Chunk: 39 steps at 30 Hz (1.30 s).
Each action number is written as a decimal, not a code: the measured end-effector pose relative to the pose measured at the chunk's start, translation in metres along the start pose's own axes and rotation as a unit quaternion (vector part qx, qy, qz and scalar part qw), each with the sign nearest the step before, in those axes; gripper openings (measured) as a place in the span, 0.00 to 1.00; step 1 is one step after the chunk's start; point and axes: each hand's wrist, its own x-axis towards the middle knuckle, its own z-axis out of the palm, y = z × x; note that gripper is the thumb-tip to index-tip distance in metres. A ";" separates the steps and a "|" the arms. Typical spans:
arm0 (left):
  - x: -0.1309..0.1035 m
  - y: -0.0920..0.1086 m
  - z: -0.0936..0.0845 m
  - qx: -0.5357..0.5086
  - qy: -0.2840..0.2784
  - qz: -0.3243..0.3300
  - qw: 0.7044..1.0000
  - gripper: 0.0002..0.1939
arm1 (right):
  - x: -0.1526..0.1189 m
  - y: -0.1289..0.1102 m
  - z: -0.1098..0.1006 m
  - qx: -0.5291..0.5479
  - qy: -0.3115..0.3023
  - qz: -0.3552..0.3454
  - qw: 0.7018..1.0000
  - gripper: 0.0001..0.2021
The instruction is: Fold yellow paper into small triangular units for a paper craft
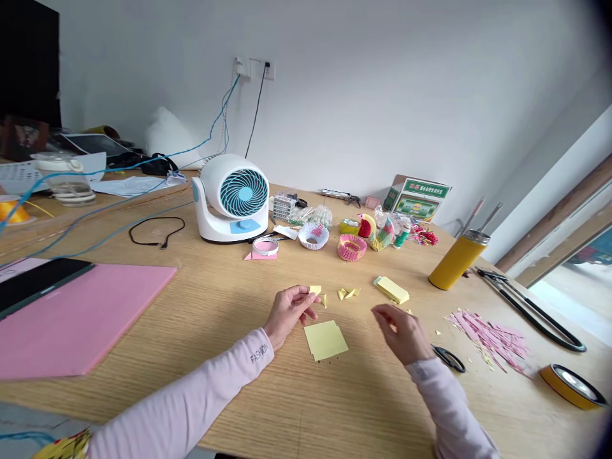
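Note:
Between the thumb and fingers of my left hand (292, 309) is a small piece of yellow paper (315, 290). Close by its fingertips stands a little folded yellow paper piece (324, 300). Below my left hand lie square yellow paper sheets (327, 340), slightly askew on each other. My right hand (403, 333) is raised to the right of these sheets, its fingers curled together; whatever they may hold is hidden. Further back are more folded yellow pieces (349, 294) and a stack of yellow paper strips (391, 289). Black-handled scissors (449, 358) lie partly hidden behind my right wrist.
A white fan (234, 197) stands at the back, near a pink paper basket (352, 247) and a white one (313, 236). On the right are a yellow tumbler (456, 261), pink paper scraps (492, 338) and a tape roll (572, 386). A pink board (119, 299) lies left.

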 end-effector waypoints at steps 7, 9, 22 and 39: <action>-0.004 0.002 0.006 -0.064 -0.022 -0.044 0.997 0.15 | -0.070 0.074 -0.039 -0.293 -0.103 0.074 0.948 0.11; -0.005 0.001 0.007 -0.077 -0.032 -0.052 0.995 0.15 | -0.079 0.078 -0.036 -0.304 -0.128 0.087 0.940 0.12; -0.003 0.006 0.003 -0.255 -0.085 -0.174 0.947 0.09 | -0.049 0.039 -0.039 0.249 -0.133 0.160 0.946 0.19; -0.010 0.007 0.009 -0.141 -0.129 -0.134 0.972 0.13 | -0.008 -0.049 0.016 0.484 -0.233 0.101 0.837 0.19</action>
